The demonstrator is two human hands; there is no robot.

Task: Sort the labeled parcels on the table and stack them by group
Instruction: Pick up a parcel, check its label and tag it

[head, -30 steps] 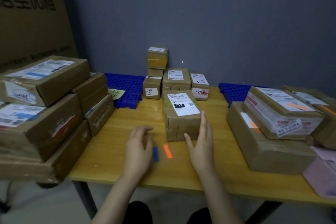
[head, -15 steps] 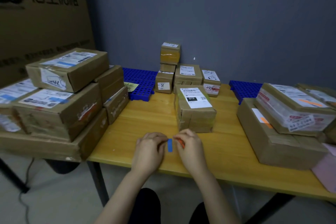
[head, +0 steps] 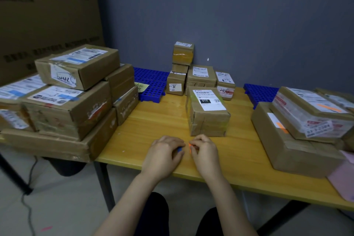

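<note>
A brown parcel [head: 207, 113] with a white "010" label stands alone mid-table. Just in front of it, my left hand [head: 164, 154] curls its fingers over a small blue sticker [head: 179, 149], and my right hand [head: 204, 151] pinches a small orange sticker [head: 190, 146]. The two hands nearly touch above the yellow table [head: 153, 126]. At the left sits a stack of large parcels [head: 63, 101] with blue-marked labels. Orange-marked parcels [head: 302, 126] are stacked at the right. Several small parcels [head: 199, 78] stand at the back by the wall.
Two blue plastic grids [head: 151, 84] [head: 261, 95] lie at the back, the left one with a yellow note [head: 140, 87]. A large printed carton [head: 47, 15] leans behind the left stack. A pink envelope [head: 342, 176] lies at the table's right edge. A cable runs across the floor at the left.
Both hands came off the "010" parcel and closed over the blue and orange stickers on the table. The view has swung to the left.
</note>
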